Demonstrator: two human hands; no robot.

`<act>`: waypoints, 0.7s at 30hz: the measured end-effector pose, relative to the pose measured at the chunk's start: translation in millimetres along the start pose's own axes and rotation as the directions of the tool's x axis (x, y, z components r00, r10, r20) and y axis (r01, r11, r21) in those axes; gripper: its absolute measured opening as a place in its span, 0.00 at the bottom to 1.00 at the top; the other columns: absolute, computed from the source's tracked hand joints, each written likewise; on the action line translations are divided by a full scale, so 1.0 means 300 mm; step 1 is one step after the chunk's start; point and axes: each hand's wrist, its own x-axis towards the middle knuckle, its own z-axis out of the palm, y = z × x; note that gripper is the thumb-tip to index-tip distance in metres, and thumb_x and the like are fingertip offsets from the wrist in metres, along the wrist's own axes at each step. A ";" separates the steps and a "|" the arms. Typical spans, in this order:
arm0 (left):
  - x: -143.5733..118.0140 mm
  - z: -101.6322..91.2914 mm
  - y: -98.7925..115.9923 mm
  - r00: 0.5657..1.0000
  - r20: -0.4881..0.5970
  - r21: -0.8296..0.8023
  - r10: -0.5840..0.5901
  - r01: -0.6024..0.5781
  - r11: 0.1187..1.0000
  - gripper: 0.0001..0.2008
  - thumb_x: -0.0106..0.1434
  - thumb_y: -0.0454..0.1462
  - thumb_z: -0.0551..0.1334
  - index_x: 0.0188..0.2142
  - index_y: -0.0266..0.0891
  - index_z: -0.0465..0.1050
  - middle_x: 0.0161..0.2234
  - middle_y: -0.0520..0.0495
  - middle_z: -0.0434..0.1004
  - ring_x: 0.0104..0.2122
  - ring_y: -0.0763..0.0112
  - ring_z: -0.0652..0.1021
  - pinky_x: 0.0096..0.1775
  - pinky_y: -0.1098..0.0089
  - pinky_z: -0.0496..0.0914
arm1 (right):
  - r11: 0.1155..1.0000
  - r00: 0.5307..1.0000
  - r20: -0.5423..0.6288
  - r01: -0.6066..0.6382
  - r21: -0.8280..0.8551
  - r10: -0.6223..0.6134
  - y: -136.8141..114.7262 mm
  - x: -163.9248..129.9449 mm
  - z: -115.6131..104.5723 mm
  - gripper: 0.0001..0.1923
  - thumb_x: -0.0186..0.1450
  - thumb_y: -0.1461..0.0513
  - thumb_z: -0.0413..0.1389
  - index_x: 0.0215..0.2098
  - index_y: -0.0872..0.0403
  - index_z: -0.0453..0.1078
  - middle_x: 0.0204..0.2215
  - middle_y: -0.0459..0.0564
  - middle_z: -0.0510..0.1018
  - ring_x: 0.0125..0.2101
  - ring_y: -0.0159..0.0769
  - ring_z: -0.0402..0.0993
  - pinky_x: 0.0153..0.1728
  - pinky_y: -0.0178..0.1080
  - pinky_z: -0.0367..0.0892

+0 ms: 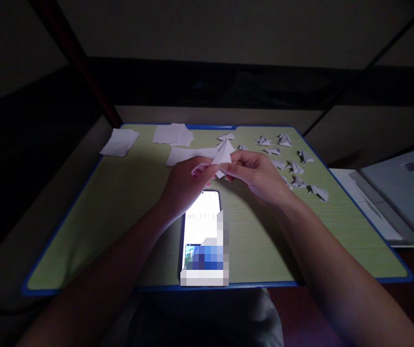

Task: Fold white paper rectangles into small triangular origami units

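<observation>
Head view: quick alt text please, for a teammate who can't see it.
Both hands, left hand and right hand, pinch a partly folded white paper piece above a green table with a blue rim. A lit phone lies under them; finished folded papers sit to the right, flat sheets at the far edge.

Two bare forearms, no sleeves, no rings

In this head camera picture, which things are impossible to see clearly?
- Phone screen: lower part pixelated, top edge covered by the left hand.
- Folded paper: its lower folds hidden by fingers of both hands, right hand.
- Finished paper figures: too small and dim to tell their shape.
</observation>
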 end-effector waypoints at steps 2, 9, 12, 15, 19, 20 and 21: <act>0.000 0.000 -0.002 1.000 -0.005 0.016 0.013 -0.013 1.000 0.10 0.62 0.40 0.60 0.34 0.35 0.76 0.30 0.46 0.82 0.27 0.73 0.79 0.27 0.75 0.71 | 1.000 1.000 -0.002 0.000 0.008 0.000 0.000 0.000 0.001 0.19 0.51 0.50 0.69 0.24 0.53 0.68 0.20 0.43 0.70 0.22 0.28 0.62 0.25 0.37 0.55; 0.004 0.003 -0.021 0.999 -0.026 0.046 0.038 -0.037 0.998 0.11 0.62 0.41 0.60 0.34 0.35 0.76 0.29 0.47 0.81 0.26 0.73 0.79 0.28 0.74 0.71 | 1.000 1.000 0.003 0.013 0.017 -0.013 0.001 0.001 0.002 0.21 0.51 0.47 0.68 0.24 0.53 0.69 0.20 0.43 0.70 0.22 0.28 0.62 0.25 0.37 0.55; 0.003 0.004 -0.017 0.999 -0.027 0.038 0.027 -0.026 0.999 0.10 0.61 0.40 0.60 0.34 0.35 0.75 0.29 0.47 0.81 0.26 0.73 0.78 0.27 0.74 0.71 | 1.000 1.000 0.006 0.023 0.015 -0.023 0.005 0.001 0.001 0.19 0.53 0.49 0.68 0.24 0.54 0.69 0.20 0.44 0.70 0.22 0.28 0.62 0.26 0.37 0.55; 0.003 0.005 -0.012 0.999 -0.033 0.028 0.015 -0.014 0.999 0.09 0.60 0.40 0.61 0.33 0.35 0.75 0.29 0.46 0.81 0.26 0.73 0.79 0.26 0.75 0.70 | 1.000 1.000 0.007 0.024 0.007 -0.024 0.006 0.000 0.002 0.19 0.53 0.49 0.68 0.24 0.53 0.69 0.20 0.43 0.70 0.22 0.28 0.62 0.25 0.37 0.56; 0.004 0.004 -0.004 0.999 -0.049 0.024 0.009 -0.007 1.000 0.08 0.59 0.40 0.61 0.31 0.36 0.73 0.29 0.46 0.80 0.27 0.72 0.78 0.26 0.74 0.70 | 1.000 1.000 0.006 0.007 0.000 -0.007 0.001 0.001 0.007 0.20 0.52 0.48 0.68 0.25 0.53 0.69 0.20 0.43 0.71 0.22 0.28 0.63 0.25 0.37 0.57; 0.004 0.003 -0.002 0.999 -0.045 0.020 0.006 -0.005 1.000 0.08 0.59 0.40 0.61 0.31 0.36 0.73 0.29 0.46 0.80 0.27 0.72 0.78 0.26 0.74 0.70 | 1.000 1.000 0.008 0.007 0.005 -0.007 -0.001 0.001 0.008 0.20 0.52 0.48 0.68 0.26 0.53 0.69 0.20 0.43 0.71 0.23 0.29 0.63 0.26 0.37 0.57; 0.003 0.002 0.001 0.999 -0.042 0.015 0.002 -0.002 1.000 0.08 0.59 0.40 0.61 0.31 0.36 0.73 0.28 0.47 0.80 0.26 0.72 0.78 0.26 0.74 0.70 | 1.000 1.000 0.011 0.009 0.012 -0.009 -0.003 0.002 0.009 0.20 0.52 0.48 0.68 0.27 0.53 0.69 0.20 0.43 0.71 0.23 0.29 0.64 0.26 0.37 0.58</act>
